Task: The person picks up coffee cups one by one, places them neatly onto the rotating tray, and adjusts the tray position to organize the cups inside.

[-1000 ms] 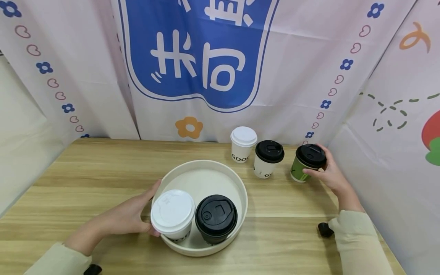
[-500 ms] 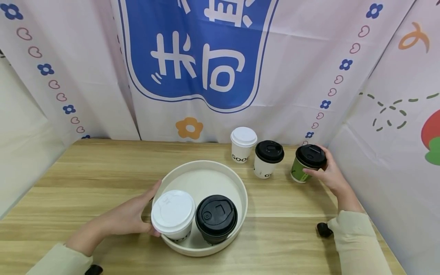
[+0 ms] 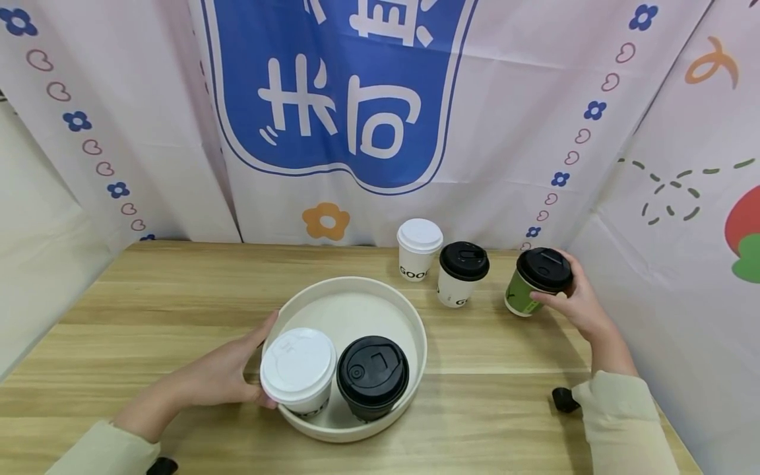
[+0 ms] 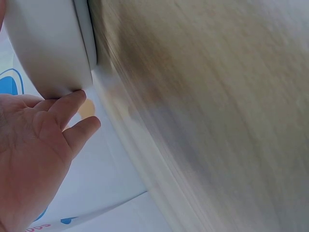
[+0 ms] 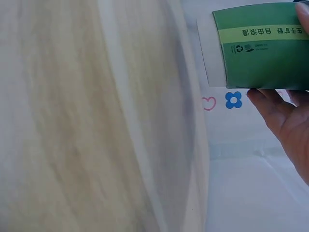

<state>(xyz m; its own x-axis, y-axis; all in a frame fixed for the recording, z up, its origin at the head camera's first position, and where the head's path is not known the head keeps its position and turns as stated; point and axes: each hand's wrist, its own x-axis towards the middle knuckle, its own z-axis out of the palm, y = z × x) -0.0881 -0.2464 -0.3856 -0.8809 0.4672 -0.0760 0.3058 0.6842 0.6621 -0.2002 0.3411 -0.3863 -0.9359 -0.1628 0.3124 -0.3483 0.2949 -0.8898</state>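
My right hand point(image 3: 584, 307) holds a green paper cup point(image 3: 522, 295) with a black lid, thumb on the near side and fingers behind. The cup leans slightly, its base close to the tabletop; the right wrist view shows its green sleeve point(image 5: 265, 53) with printed characters. At the left side of a round cream tray point(image 3: 356, 300), my left hand point(image 3: 222, 373) curves around the outer wall, fingers point(image 4: 72, 106) against it in the left wrist view. Inside the tray stand a white-lidded cup point(image 3: 299, 366) and a black-lidded cup point(image 3: 373, 376), side by side near its front.
Behind the tray to the right, a small white-lidded cup point(image 3: 415, 251) and a white cup with a black lid point(image 3: 463, 274) stand on the wooden table point(image 3: 178, 290). A printed cloth point(image 3: 505, 132) hangs along the table's back edge, and another wall runs close by the right arm.
My right hand has shifted slightly rightward with the green cup, which now leans a little more. The left hand, the tray and the other cups have stayed in place.
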